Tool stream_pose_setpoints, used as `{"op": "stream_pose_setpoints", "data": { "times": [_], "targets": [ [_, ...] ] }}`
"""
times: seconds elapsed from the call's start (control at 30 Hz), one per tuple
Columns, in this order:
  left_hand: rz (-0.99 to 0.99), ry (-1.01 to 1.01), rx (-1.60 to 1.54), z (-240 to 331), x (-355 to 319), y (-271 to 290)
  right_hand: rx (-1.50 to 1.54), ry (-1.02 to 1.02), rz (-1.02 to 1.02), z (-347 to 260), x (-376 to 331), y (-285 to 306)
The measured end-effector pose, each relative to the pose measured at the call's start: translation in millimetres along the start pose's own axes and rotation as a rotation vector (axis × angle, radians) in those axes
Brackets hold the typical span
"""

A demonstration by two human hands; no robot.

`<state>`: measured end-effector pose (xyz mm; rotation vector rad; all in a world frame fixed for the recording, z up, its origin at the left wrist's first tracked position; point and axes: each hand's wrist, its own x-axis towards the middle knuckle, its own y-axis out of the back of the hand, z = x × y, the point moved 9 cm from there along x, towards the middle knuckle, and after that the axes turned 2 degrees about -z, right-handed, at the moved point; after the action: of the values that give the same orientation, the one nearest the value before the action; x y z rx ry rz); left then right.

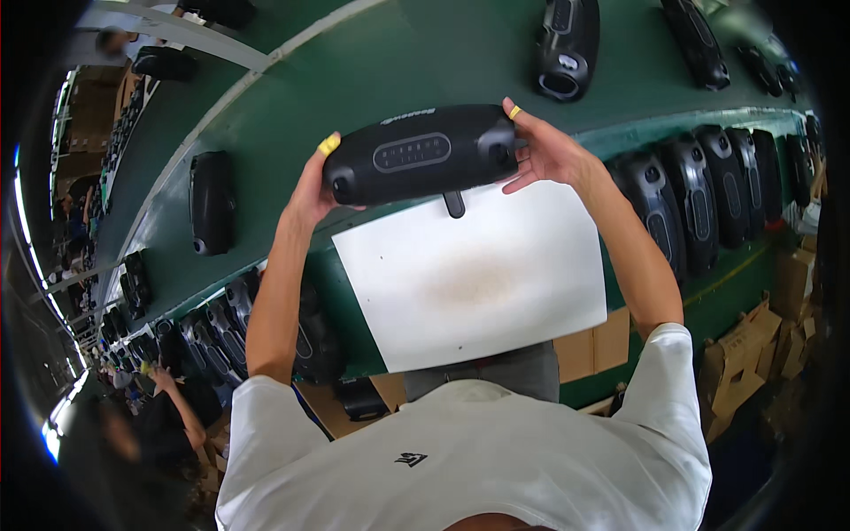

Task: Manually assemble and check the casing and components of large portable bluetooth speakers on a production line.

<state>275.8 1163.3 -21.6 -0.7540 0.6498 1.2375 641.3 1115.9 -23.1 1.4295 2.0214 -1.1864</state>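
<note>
A black portable speaker with an oval button panel is held lengthwise between both my hands, above the far edge of a white board. My left hand grips its left end, with yellow tape round the thumb. On its right end my right hand is closed, a yellow band on that thumb too; some fingers reach below the speaker. A short dark strap or tab hangs at the speaker's near side over the board. The undersides of the fingers are partly hidden.
Several speakers stand in a row on the right and another row on the left. More lie on the green bench, one speaker at left. Cardboard boxes stand at lower right. A co-worker's arm shows at lower left.
</note>
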Motion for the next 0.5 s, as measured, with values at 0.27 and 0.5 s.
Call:
{"op": "stream_pose_setpoints", "data": {
  "times": [0.27,0.5],
  "targets": [
    [0.088,0.087,0.168,89.8,119.4,66.1,0.326,0.000,0.099,-34.9,120.9,-0.4],
    [0.131,0.180,0.176,81.4,167.7,28.5,0.057,0.326,0.289,-26.1,55.8,55.7]
  ]
}}
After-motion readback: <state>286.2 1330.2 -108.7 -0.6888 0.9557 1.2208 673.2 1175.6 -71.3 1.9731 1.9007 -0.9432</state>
